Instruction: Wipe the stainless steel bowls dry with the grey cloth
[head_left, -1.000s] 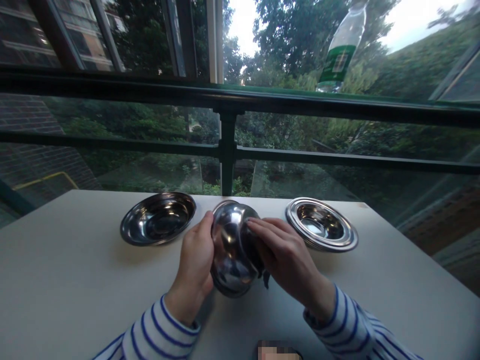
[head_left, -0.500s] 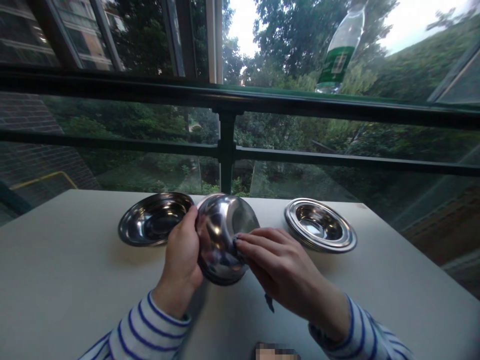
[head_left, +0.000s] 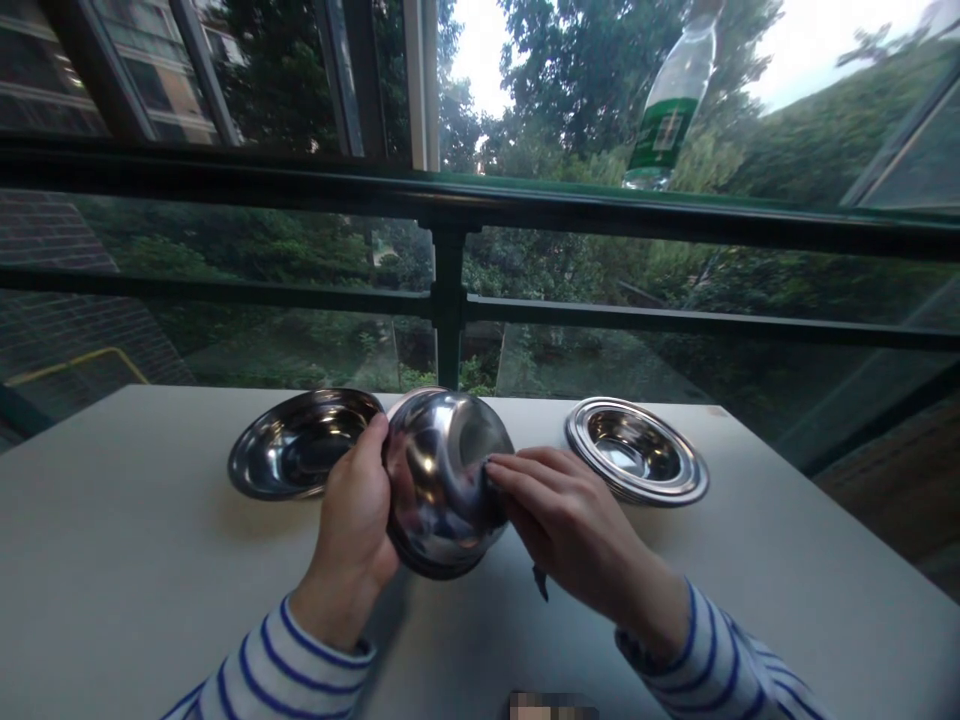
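A shiny steel bowl (head_left: 442, 475) is tilted on its side above the table, its outer bottom facing me. My left hand (head_left: 354, 520) grips its left rim with fingers and thumb closed round it. My right hand (head_left: 570, 530) lies against the bowl's right side, fingers together, pressing a dark cloth whose corner (head_left: 541, 583) hangs below the palm. Both sleeves are white with blue stripes.
A second steel bowl (head_left: 300, 455) sits on the white table (head_left: 135, 560) to the left, and a stack of rimmed steel dishes (head_left: 636, 463) to the right. Behind the table runs a dark railing (head_left: 450, 300) with glass; a green-labelled plastic bottle (head_left: 664, 110) stands on its top rail.
The bowl has been lifted and shifted a little left, turning in my hands. My right hand has slid lower along its side while the left keeps its grip.
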